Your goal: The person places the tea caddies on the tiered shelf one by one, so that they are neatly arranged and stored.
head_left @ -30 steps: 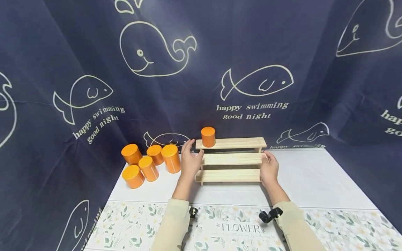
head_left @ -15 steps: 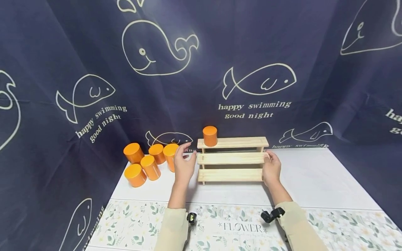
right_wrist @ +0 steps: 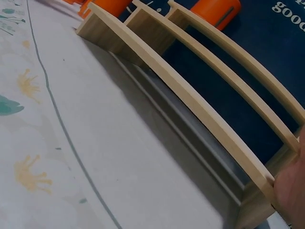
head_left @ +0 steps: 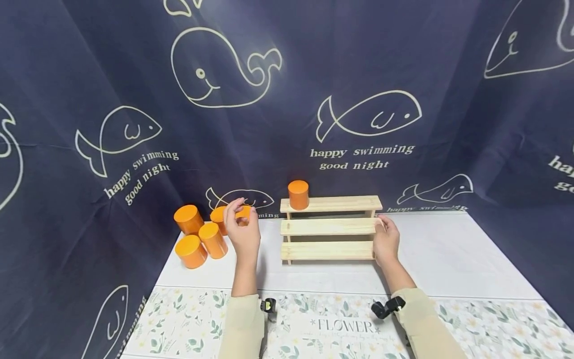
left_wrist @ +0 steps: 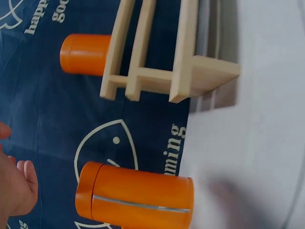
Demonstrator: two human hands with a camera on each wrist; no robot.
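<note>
— What are the hands doing?
— The right hand [head_left: 386, 241] pinches the right end of the pale wooden three-tier rack [head_left: 331, 227], thumb by the middle shelf. The left hand [head_left: 243, 240] curves with fingers and thumb spread apart, and the tall orange cylindrical canister [left_wrist: 138, 196] shows beyond that gap. From the left wrist, the visible fingers stand clear of it; whether the thumb touches, I cannot tell.
— Where does that canister stand?
— Left of the rack, near the far edge of the white tabletop [head_left: 435, 249]. There is passing room between it and the rack's left end.
— And on the rack?
— One short orange cylindrical canister [head_left: 298, 195], upright at the top shelf's left end; the shelf runs on to its right.
— Farther out?
— Four other orange canisters [head_left: 213, 241] cluster by the table's left edge. Right of the rack the white surface stretches wide. The navy fish-printed curtain [head_left: 278, 144] bounds the far side, a floral-printed strip [head_left: 179, 321] the near.
</note>
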